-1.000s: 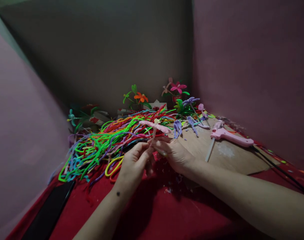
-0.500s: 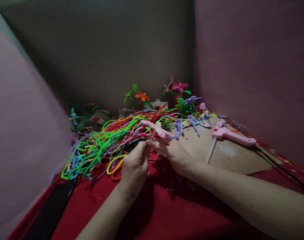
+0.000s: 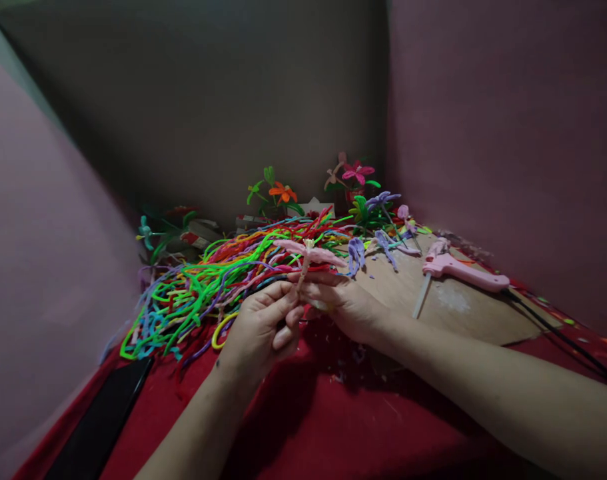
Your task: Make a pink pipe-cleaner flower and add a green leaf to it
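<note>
A pink pipe-cleaner flower (image 3: 309, 253) with a pale centre stands upright between my two hands. My left hand (image 3: 260, 329) pinches its thin stem from the left with thumb and forefinger. My right hand (image 3: 344, 305) closes on the same stem from the right, just below the petals. Both hands hover over the red cloth (image 3: 323, 420), right in front of a big heap of coloured pipe cleaners (image 3: 218, 277).
A pink glue gun (image 3: 463, 272) with a black cord lies on a brown board (image 3: 458, 307) to the right. Finished flowers in orange (image 3: 283, 193), magenta (image 3: 358, 172) and purple (image 3: 383, 200) stand at the back. A black flat object (image 3: 103, 420) lies at lower left. Walls close in on three sides.
My left hand has slid slightly down and left along the stem, and the flower now stands more upright. My right hand has hardly moved.
</note>
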{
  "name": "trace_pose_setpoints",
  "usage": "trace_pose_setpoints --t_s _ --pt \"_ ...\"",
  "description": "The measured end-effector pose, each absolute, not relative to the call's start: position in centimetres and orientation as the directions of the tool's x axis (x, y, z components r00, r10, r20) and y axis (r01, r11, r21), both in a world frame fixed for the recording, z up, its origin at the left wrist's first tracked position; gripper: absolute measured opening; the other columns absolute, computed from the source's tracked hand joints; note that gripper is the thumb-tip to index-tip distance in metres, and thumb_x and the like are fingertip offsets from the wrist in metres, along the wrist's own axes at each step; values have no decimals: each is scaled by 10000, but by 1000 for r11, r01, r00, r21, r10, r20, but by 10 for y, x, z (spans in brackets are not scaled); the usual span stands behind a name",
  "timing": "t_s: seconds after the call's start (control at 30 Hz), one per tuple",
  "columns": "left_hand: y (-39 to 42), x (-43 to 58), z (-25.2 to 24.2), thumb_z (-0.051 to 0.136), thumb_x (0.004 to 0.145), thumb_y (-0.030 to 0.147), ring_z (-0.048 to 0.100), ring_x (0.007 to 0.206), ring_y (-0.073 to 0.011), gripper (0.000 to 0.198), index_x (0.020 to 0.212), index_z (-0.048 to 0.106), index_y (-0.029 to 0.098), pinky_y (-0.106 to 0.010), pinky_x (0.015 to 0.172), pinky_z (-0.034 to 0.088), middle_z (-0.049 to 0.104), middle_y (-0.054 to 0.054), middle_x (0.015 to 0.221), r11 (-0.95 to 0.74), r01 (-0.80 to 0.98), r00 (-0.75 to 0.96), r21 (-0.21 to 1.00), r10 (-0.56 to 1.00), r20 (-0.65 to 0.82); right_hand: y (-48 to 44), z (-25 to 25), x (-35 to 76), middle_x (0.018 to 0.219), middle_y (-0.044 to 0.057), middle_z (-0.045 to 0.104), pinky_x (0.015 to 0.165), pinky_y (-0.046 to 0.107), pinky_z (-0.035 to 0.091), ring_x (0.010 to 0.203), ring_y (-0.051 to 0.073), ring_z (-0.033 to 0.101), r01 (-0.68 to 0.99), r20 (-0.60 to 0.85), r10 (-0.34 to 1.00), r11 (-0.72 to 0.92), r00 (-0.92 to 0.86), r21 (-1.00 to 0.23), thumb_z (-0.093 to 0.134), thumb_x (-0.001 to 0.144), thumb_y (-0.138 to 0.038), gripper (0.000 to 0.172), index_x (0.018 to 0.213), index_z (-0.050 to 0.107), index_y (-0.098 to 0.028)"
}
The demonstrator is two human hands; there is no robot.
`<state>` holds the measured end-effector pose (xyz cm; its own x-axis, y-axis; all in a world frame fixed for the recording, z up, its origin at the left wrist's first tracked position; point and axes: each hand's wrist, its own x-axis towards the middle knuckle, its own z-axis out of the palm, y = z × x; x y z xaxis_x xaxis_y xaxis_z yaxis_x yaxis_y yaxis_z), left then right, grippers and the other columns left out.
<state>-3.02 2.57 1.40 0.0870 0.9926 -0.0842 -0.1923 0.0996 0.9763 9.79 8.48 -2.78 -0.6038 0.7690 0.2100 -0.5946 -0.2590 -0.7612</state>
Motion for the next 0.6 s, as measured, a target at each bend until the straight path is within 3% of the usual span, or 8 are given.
trace_pose_setpoints --t_s 0.13,0.27,0.43,0.5,0.6 --pt "25 -29 15 591 778 325 234 276 -1 165 814 542 172 -123 272 216 439 84 497 93 -174 100 980 992 -76 83 -27 97 829 27 655 659 266 453 725 129 581 -626 209 768 -298 -606 -721 710 680 -263 173 830 681 -182" --pt "24 -24 11 564 794 323 403 350 -43 179 731 552 156 -164 362 327 514 44 531 -111 167 -25 980 993 116 83 -32 95 760 14 662 616 251 434 674 120 573 -662 158 847 -266 -508 -701 747 632 -242 141 749 694 -184" --pt "24 -22 2 604 755 237 476 537 -87 91 823 643 192 -186 523 395 601 5 689 -304 522 -85 797 911 404 83 -34 96 814 29 664 594 251 408 716 137 559 -626 153 875 -196 -459 -755 724 663 -264 152 798 702 -197" --pt "24 -24 1 592 765 244 459 535 -91 92 813 656 197 -187 513 382 583 7 669 -295 526 -126 798 901 416 82 -31 97 854 30 661 592 255 398 747 151 560 -604 216 872 -110 -440 -789 707 684 -275 165 836 697 -213" --pt "26 -25 1 598 761 246 385 464 -73 82 793 645 187 -176 432 317 498 39 564 -232 382 -191 895 928 321 79 -26 97 864 23 650 619 274 401 774 171 567 -576 287 850 -23 -441 -817 687 708 -295 186 886 688 -238"
